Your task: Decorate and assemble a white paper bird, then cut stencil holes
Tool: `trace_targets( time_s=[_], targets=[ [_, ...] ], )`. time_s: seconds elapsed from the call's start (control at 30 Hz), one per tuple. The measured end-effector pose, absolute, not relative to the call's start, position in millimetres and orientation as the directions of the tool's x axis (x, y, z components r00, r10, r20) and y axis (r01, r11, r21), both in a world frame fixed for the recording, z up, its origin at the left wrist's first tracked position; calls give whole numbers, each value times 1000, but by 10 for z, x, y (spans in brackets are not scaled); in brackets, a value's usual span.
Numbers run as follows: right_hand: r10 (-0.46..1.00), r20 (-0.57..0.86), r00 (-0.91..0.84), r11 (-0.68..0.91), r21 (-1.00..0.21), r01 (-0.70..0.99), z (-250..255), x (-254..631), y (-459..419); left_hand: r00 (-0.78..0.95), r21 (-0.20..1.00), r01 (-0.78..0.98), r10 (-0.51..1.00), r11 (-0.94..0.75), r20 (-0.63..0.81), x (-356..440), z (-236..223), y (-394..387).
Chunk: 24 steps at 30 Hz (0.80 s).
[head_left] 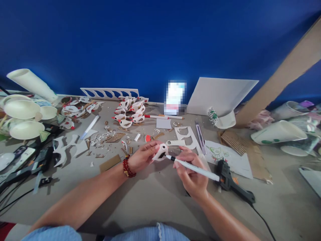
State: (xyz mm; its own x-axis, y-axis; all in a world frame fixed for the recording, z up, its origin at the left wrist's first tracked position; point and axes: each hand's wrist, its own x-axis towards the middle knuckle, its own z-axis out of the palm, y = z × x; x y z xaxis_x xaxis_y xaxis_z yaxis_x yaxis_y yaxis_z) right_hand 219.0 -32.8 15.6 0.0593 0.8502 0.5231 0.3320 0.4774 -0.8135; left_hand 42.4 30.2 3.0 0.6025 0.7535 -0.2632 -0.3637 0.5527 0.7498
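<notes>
Between the thumb and fingers of my left hand [145,154] is a small white bird cutout [158,156] with a black eye dot and a dark wing patch. My right hand [192,170] grips a white marker pen [194,170], its dark tip at the wing patch of the cutout. A white sheet with shapes cut out of it [193,142] lies just beyond both hands. Farther back, several finished-looking white birds with red beaks [130,112] sit in a pile. Red and white marker pens [156,117] lie beside that pile.
A black glue gun [227,177] with a cable lies right of my right hand. A utility knife [200,138] and a bird drawing [229,157] are behind it. Cardboard scraps [115,137] litter the left middle. A lit phone [175,97] leans against the blue wall.
</notes>
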Motion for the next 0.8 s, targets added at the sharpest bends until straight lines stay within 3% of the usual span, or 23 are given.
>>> trace_targets(
  time_s=[0.8],
  targets=[
    [841, 539, 43, 486, -788, 377, 170, 2170, -324, 603, 755, -363, 755, 546, -257, 433, 80, 300]
  ],
)
